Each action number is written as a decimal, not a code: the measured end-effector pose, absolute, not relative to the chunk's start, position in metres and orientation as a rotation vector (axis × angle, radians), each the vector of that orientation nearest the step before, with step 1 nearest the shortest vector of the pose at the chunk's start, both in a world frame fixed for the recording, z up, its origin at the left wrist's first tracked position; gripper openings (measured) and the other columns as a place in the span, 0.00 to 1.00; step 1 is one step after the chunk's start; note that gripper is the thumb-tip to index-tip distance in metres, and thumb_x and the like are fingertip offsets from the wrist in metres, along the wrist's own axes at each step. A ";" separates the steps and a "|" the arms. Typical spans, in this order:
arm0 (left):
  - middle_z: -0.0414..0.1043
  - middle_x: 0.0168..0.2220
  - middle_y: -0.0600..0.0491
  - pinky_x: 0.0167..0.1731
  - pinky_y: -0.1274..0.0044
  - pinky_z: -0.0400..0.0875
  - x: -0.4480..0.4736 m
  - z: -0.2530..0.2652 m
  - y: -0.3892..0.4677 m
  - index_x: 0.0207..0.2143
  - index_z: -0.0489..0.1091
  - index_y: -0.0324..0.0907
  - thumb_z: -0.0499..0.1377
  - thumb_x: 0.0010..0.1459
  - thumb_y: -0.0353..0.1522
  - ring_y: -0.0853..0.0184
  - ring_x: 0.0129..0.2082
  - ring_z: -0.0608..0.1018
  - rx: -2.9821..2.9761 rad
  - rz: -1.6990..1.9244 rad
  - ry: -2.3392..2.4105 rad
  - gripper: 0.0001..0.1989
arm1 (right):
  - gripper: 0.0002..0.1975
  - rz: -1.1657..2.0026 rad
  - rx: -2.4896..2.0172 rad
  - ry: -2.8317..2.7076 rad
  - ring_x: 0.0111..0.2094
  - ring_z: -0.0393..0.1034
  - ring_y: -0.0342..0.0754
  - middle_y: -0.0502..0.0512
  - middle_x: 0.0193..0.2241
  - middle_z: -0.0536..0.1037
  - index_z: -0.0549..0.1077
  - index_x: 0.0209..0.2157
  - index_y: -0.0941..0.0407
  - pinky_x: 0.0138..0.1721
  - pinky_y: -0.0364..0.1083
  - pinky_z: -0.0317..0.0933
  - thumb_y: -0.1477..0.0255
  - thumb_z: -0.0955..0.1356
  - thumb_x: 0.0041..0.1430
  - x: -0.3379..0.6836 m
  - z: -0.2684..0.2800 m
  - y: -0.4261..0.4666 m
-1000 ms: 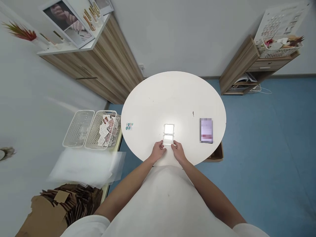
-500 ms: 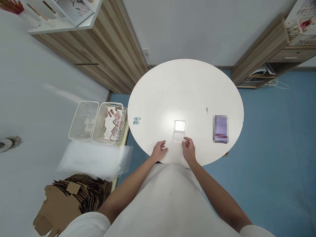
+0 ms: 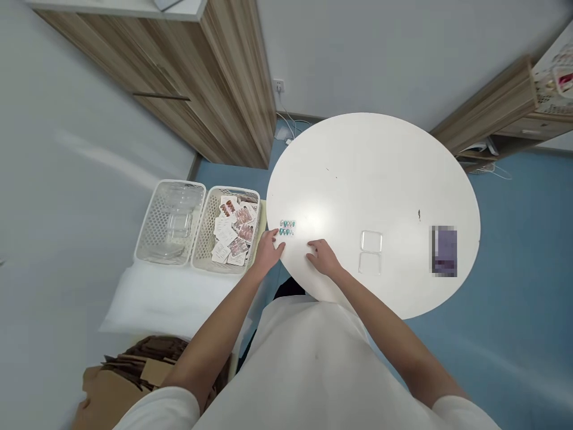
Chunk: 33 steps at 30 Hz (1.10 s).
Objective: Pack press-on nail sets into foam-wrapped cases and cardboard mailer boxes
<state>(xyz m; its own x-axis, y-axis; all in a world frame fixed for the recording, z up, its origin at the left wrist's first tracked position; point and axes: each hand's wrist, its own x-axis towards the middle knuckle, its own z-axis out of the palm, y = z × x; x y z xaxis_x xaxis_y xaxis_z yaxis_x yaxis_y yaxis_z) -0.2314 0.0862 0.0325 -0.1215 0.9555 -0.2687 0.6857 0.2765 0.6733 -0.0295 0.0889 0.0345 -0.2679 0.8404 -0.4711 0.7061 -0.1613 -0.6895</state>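
Note:
A small set of teal and pink press-on nails (image 3: 287,227) lies near the left edge of the white round table (image 3: 358,173). My left hand (image 3: 268,252) is at its lower left corner, thumb and forefinger apart; whether the fingertips touch it I cannot tell. My right hand (image 3: 323,257) hovers over or rests on the table to the right of the nails, fingers parted and holding nothing. Farther right, a clear plastic case (image 3: 371,242) lies opened flat, lid and base hinged together.
Left of the table stand two white baskets, one with clear plastic boxes (image 3: 179,226), one with printed nail cards (image 3: 237,232). White sheets (image 3: 174,298) and folded cardboard (image 3: 116,382) lie below them. A blurred purple item (image 3: 445,251) is at the table's right.
Both my hands have moved left, away from the clear case to the press-on nails. My view has shifted left too. The case still lies opened.

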 end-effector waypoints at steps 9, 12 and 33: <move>0.64 0.42 0.46 0.34 0.74 0.65 -0.247 0.017 0.130 0.56 0.51 0.39 0.58 0.47 0.31 0.66 0.32 0.71 1.640 0.257 1.698 0.33 | 0.27 1.318 -1.926 -1.797 0.36 0.65 0.45 0.56 0.45 0.61 0.57 0.52 0.53 0.37 0.45 0.61 0.71 0.65 0.48 -0.080 0.017 0.137; 0.64 0.41 0.47 0.35 0.75 0.64 -0.247 0.013 0.133 0.56 0.51 0.39 0.60 0.46 0.30 0.64 0.36 0.70 1.662 0.246 1.698 0.34 | 0.29 1.224 -2.027 -1.804 0.40 0.64 0.48 0.55 0.44 0.62 0.57 0.52 0.50 0.36 0.45 0.60 0.70 0.67 0.47 -0.086 0.012 0.139; 0.62 0.41 0.49 0.35 0.75 0.65 -0.240 0.007 0.116 0.52 0.54 0.42 0.58 0.48 0.26 0.66 0.34 0.70 1.679 0.442 1.715 0.28 | 0.25 1.200 -1.905 -1.780 0.31 0.64 0.43 0.53 0.43 0.64 0.59 0.51 0.51 0.34 0.46 0.61 0.73 0.64 0.49 -0.089 0.006 0.127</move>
<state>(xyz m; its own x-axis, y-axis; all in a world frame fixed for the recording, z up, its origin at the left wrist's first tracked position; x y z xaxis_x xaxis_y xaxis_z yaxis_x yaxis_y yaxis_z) -0.2405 0.1163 0.0071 0.0712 0.9697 -0.2337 0.7362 0.1070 0.6682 -0.0894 0.1273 0.0059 -0.0985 0.9203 -0.3787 0.6964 -0.2082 -0.6868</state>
